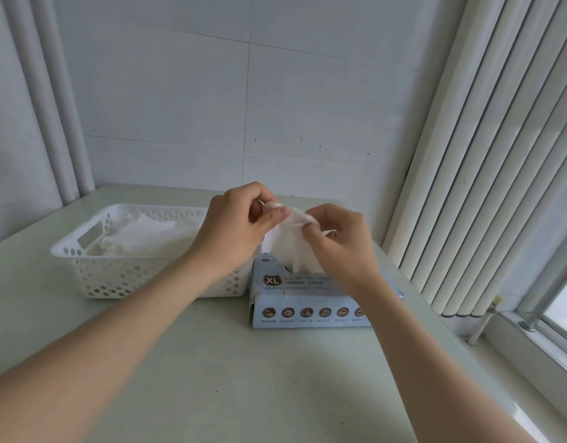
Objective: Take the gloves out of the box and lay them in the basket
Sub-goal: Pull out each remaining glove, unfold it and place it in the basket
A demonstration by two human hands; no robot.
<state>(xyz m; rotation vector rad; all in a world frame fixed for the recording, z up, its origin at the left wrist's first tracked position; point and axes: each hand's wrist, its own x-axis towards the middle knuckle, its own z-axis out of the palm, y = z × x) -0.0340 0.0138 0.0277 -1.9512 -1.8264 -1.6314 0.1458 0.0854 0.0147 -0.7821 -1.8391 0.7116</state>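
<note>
1. Pale tiled wall (pixel 179 107): fills the upper centre of the frame, with thin seams crossing it.
2. Pipes (pixel 52 107): two white uprights, upper left, running down behind the table's far edge.
3. Radiator (pixel 483 187): tall white ribs, right side of the frame, leaning with the wide-angle view.
4. Window (pixel 563 308): lower right edge, only frame and sill visible.
5. Table (pixel 227 378): pale green top, spanning the lower half of the frame; both forearms reach across it from the bottom corners.
6. Basket (pixel 131 276): white plastic, perforated walls, handle slot in its left end; stands left of centre, its right end just beside the box.
7. Gloves (pixel 147 235): white, lying flat and rumpled inside the basket.
8. Box (pixel 307 302): light blue carton, centre right, marked "XL", with a row of round icons on its near side.
9. Glove (pixel 288 244): white, thin, rising from the slot in the box's top to the two hands above; its lower end is at the slot.
10. Left hand (pixel 234 228): centre frame, fingers curled, thumb and fingers pinching the glove's upper end.
11. Right hand (pixel 342 238): just right of the left hand, above the box, fingertips pinching the same upper end.
</note>
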